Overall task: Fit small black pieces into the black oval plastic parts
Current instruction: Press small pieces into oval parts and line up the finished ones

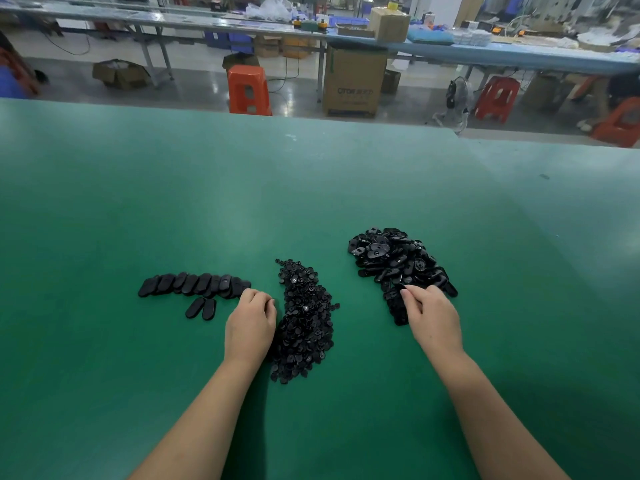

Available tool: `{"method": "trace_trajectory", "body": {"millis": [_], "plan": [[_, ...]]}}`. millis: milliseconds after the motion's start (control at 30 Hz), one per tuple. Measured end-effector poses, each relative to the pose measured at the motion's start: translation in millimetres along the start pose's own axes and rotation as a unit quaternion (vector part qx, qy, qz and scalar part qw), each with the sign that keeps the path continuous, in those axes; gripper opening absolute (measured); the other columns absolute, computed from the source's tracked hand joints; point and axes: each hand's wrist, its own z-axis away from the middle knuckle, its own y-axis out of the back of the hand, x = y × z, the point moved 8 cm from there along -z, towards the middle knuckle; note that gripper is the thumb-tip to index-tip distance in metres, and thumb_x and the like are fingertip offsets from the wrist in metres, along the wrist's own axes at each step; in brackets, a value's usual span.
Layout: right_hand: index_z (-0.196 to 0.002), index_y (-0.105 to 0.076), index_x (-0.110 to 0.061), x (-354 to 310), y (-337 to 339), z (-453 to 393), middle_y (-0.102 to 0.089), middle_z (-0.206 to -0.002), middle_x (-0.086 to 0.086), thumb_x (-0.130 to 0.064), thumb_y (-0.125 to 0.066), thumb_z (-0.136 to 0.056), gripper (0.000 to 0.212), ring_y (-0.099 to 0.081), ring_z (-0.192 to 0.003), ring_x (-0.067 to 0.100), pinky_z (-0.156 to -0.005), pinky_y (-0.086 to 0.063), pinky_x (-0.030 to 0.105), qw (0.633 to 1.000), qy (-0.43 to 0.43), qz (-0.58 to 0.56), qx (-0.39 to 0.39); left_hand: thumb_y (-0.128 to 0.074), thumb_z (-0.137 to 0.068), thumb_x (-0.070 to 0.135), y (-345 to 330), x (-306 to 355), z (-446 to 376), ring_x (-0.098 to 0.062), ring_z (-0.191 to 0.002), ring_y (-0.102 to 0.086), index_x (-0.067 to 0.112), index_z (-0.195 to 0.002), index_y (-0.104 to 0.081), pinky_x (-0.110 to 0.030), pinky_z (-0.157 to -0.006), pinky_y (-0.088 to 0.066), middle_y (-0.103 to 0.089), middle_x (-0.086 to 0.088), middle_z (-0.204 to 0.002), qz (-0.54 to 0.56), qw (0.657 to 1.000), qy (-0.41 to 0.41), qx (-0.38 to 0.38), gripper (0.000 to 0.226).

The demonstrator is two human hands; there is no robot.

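Reaching into oval-part heap [398, 265], right hand [433, 317] fingertips pinching at near edge; what it holds, cannot tell. Small-piece pile [306, 320] left of heap, touching left hand [251, 323], fingers curled, contents hidden. Finished row [194, 284] farther left on tabletop [242, 188].

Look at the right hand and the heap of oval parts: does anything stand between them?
Nothing visible does. The right hand already rests on the near edge of the heap of oval parts, fingertips on a piece. The heap of small black pieces lies apart, beside the left hand.
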Motion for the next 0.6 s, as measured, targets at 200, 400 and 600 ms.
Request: {"method": "trace_trajectory", "body": {"millis": [200, 400, 600], "plan": [[-0.120, -0.070, -0.035, -31.3, -32.8, 19.6, -0.074, -0.084, -0.010, -0.015, -0.057, -0.103, 0.030, -0.063, -0.058, 0.002, -0.056, -0.055, 0.020, 0.962, -0.033, -0.250, -0.101, -0.049, -0.103, 0.020, 4.3, 2.0, -0.5, -0.014, -0.067, -0.053, 0.013, -0.095, -0.062, -0.031, -0.059, -0.044, -0.055, 0.004, -0.087, 0.011, 1.000, 0.000, 0.013, 0.018], [-0.100, -0.072, -0.036, -45.5, -60.6, 37.0, -0.076, -0.087, 0.000, -0.007, -0.054, -0.102, 0.035, -0.071, -0.069, 0.012, -0.067, -0.059, 0.025, 0.914, -0.076, -0.380, -0.118, -0.051, -0.103, 0.021, 5.0, -0.2, 0.8, -0.011, -0.066, -0.058, 0.016, -0.099, -0.065, -0.031, -0.059, -0.046, -0.064, 0.009, -0.079, 0.036, 0.999, 0.003, 0.014, 0.016], [-0.118, -0.060, -0.029, -52.2, -80.6, 46.4, -0.074, -0.091, 0.006, -0.005, -0.060, -0.100, 0.029, -0.076, -0.083, 0.017, -0.083, -0.060, 0.029, 0.897, -0.083, -0.417, -0.123, -0.058, -0.098, 0.011, 2.9, 0.4, 0.3, -0.012, -0.084, -0.061, 0.012, -0.108, -0.068, -0.029, -0.076, -0.051, -0.068, 0.003, -0.098, 0.056, 0.998, -0.009, 0.006, 0.014]]}}
